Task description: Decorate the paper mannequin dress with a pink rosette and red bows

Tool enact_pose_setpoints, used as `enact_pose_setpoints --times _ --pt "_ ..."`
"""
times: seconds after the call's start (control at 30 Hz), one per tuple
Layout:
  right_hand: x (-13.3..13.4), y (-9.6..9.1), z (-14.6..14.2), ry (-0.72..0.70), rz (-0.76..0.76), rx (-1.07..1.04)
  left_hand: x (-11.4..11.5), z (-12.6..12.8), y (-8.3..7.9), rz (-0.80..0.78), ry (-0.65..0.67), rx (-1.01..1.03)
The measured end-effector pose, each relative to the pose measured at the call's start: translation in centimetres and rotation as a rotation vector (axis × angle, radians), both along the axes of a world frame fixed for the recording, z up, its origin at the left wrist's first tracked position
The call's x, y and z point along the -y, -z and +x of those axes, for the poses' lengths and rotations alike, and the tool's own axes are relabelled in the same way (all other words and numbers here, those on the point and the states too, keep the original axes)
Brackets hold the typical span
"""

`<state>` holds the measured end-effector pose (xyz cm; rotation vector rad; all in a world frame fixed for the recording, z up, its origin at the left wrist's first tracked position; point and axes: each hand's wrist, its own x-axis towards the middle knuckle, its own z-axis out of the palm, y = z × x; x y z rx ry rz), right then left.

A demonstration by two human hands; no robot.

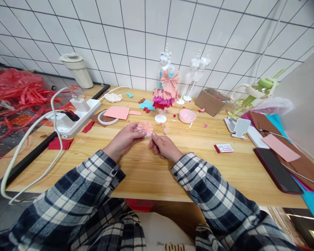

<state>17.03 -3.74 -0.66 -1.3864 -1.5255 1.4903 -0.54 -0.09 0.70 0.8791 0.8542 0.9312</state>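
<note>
My left hand (127,139) pinches a round, pleated pink paper fan (145,128) above the table. Close beside its lower right edge, my right hand (164,144) is closed. Something thin shows at its fingertips, too small to name. Beyond the hands stands a white mannequin figure (164,59) on a round base, dressed in layered pink, magenta and red pleated paper. Another pleated pink fan (170,81) is on its front. A pink bowl (187,116) sits to the right of the base, with paper scraps around it.
On the left are a power strip (78,116) with looping white cables, a tape roll (107,118) and pink paper (117,112). White figures (196,71) and a cardboard box (211,101) stand behind. A phone (276,170), a phone stand (241,127) and a bottle (251,96) are on the right.
</note>
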Motion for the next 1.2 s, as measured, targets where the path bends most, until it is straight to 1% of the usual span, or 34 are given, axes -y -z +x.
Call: enact_pose_setpoints --times 0.2,0.47,0.77,1.2 --pt "-0.08 0.15 0.02 -0.011 0.06 0.027 -0.03 0.02 0.17 0.01 0.012 -0.015" --pt "-0.13 0.12 -0.08 -0.001 0.037 0.032 -0.18 -0.14 0.46 0.035 0.061 -0.016" --pt "-0.06 -0.08 -0.11 -0.003 0.053 0.035 -0.1 -0.08 0.46 0.031 0.065 -0.025" --pt "-0.01 0.11 0.03 -0.005 0.063 0.006 0.16 0.05 0.1 0.023 0.026 -0.005"
